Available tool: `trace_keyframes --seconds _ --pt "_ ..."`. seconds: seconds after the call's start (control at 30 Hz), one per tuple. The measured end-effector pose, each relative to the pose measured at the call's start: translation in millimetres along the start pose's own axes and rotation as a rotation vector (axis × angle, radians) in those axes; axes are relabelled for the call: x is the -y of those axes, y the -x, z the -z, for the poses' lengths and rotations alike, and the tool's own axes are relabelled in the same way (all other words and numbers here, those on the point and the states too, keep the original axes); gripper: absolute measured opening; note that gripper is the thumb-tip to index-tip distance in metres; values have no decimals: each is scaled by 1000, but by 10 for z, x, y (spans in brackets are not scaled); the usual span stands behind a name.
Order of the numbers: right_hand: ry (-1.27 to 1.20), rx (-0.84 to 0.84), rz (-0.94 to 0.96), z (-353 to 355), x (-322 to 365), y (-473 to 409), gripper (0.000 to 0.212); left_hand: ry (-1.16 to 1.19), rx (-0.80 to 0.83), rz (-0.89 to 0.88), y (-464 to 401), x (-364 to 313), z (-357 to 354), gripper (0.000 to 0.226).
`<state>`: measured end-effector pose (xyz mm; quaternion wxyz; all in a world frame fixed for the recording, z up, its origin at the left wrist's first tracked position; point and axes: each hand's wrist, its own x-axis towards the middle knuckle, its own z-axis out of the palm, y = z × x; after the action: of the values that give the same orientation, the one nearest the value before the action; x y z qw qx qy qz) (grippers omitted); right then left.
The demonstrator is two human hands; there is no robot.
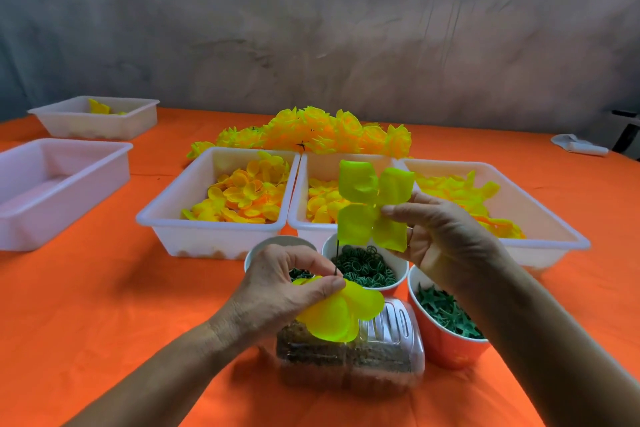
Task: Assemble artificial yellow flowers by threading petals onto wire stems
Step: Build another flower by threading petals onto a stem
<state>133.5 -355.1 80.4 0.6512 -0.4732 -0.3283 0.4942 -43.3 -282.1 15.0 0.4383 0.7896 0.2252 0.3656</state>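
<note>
Petals (341, 317) pinched in left fingers (325, 288); stem (336, 258) upright.

The tablecloth (104, 305) is bright orange. The trays (214, 236) are white, filled with yellow-orange petals (242, 194). A four-lobed petal piece (370, 204) looks lime-yellow. One cup (446, 347) is orange outside, holding dark green bits (446, 314). The wall (311, 28) is mottled grey.

An orange cloth (104, 305) covers the counter beneath a mottled grey wall (311, 28), with a crumpled white cloth (578, 146) lying on the orange cloth at its far right edge, just beside a dark object (627, 130).
</note>
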Motion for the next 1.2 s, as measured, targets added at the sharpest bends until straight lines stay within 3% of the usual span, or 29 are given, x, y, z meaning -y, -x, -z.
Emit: trace_keyframes --seconds 0.27,0.53,0.63,0.77,1.03,1.1,1.2 --pt "32 137 -3 -183 103 87 36 -35 -27 16 5 18 8 4" --pt "220 189 -139 -239 63 152 29 4 -48 105 18 -11 3 23" --pt "213 191 -163 -254 54 157 15 8 -32 126 21 -39 10 15" --pt "272 172 -174 -257 10 117 13 37 3 124 34 -119 49 39" --pt "318 140 -177 -278 7 81 16 564 -78 285 28 -277 254 79" --pt "323 133 -177 -283 5 74 16 540 -112 351 1 -305 228 89" --pt "344 135 -180 -287 18 77 20 506 -146 424 -34 -329 144 82"
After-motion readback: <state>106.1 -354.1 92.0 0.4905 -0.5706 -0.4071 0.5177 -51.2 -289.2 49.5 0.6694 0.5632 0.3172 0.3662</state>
